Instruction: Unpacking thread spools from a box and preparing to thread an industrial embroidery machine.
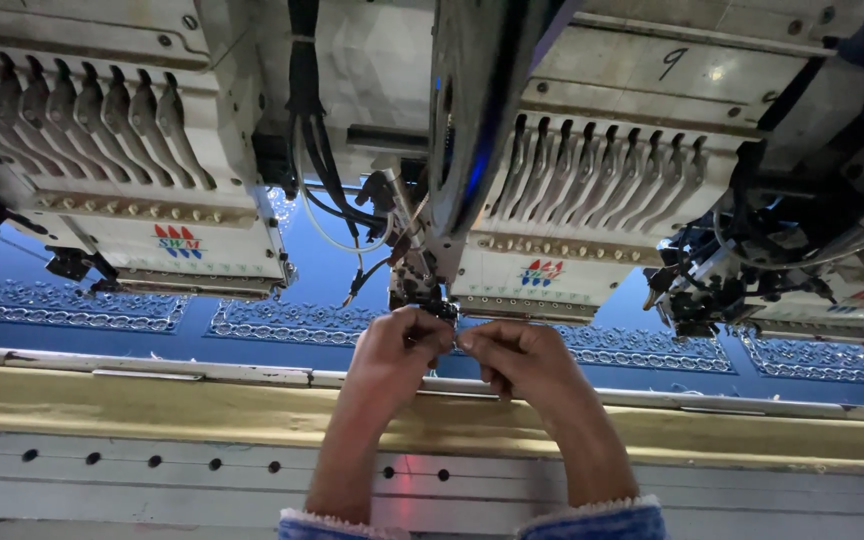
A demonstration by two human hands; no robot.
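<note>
Left hand (pixel 399 345) and right hand (pixel 512 352) are pinched shut, fingertips almost met just under the small dark sequin attachment (pixel 422 290); what's gripped can't be made out. Right of that attachment the embroidery head (pixel 592 220) is seen. Blue embroidered fabric (pixel 292 320) is stretched below it, 1 metal rail (pixel 152 365) nearer.

**One head-worn view, looking down and forward**

The only camera sits on my head; it faces ahead and downward, close over my left hand (pixel 397 345) and right hand (pixel 512 355); embroidery machine heads (pixel 592 200) fill the upper frame.
</note>
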